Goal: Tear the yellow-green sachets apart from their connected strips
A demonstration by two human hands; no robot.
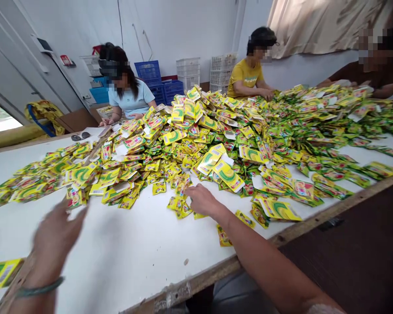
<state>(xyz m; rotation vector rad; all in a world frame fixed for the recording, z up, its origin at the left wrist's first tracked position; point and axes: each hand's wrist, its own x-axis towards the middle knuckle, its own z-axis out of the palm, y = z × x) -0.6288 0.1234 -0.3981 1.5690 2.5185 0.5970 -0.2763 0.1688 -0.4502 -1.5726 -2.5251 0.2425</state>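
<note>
My left hand [60, 229], blurred by motion and wearing a dark bangle [41, 288], has thumb and fingers apart. Its fingertips are beside a yellow and red packet [76, 197] at the near edge of the pile; whether they touch it is unclear. My right hand [202, 200] is curled at a small cluster of yellow sachets [181, 205] on the white tabletop [134, 244]. Its fingertips meet the sachets, but what they grip, if anything, is hidden. Flat yellow packs with a green curve [228, 175] lie above that hand, among the heap of small sachets [177, 150].
Across the table, a person in light blue [132, 96], one in yellow [249, 80] and one in dark brown [380, 74] sit at the heap. Blue crates [149, 72] and white crates [188, 69] stand behind. A wooden edge [301, 226] borders the table. Sunglasses [81, 136] lie far left.
</note>
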